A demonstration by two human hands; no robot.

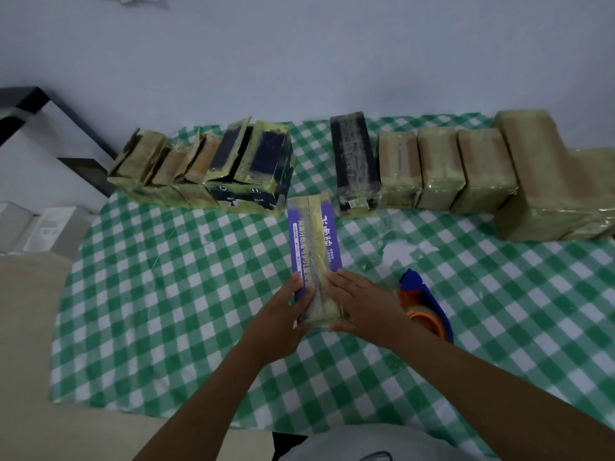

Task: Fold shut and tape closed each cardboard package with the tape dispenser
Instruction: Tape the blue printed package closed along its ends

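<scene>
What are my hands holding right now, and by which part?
The purple box, at its near end: left hand grips its left side, right hand presses flat on top.

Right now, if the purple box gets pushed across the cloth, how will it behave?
Probably stiff: the purple box shows straight edges under the right hand. Lying flat and long on the cloth, it should slide, not tip or roll. Its glossy tape may feel slippery.
</scene>
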